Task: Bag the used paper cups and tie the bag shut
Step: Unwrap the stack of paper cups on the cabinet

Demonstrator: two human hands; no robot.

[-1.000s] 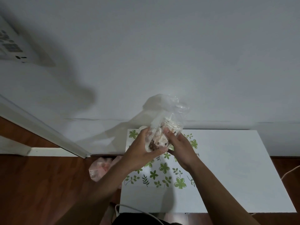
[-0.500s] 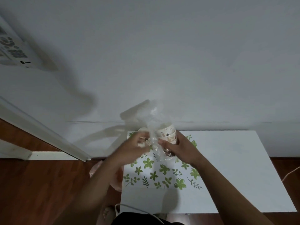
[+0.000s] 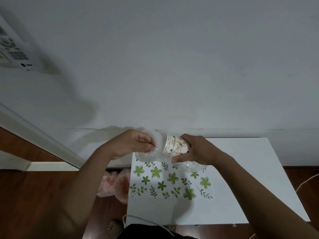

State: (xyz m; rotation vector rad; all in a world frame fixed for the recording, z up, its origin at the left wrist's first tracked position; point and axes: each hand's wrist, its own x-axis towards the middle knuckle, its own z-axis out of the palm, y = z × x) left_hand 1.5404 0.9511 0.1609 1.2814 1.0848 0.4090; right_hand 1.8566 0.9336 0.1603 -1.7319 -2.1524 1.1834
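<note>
- Clear plastic bag (image 3: 148, 155): held above the far edge of the white table (image 3: 250, 178), stacked paper cups (image 3: 174, 146) lying sideways inside.
- Left hand (image 3: 133, 144): pinched closed on the gathered bag mouth.
- Right hand (image 3: 195, 150): wrapped around the cups through the film.
- Risk, judged: thin film may tear or slip from the pinch, spilling cups beside the pink bags (image 3: 117, 185) on the floor.

The bag (image 3: 148, 155) is thin clear plastic, glossy and crinkled. The cups (image 3: 174, 145) inside are matt paper, printed and stained brownish. The table (image 3: 250, 178) is smooth matt white, with a flat green leaf print at near left. The floor (image 3: 34, 204) is dark reddish wood with a slight sheen. The wall (image 3: 172, 66) is matt pale paint. Left of the table, a pink bag (image 3: 119, 185) looks like thin, filmy plastic.
</note>
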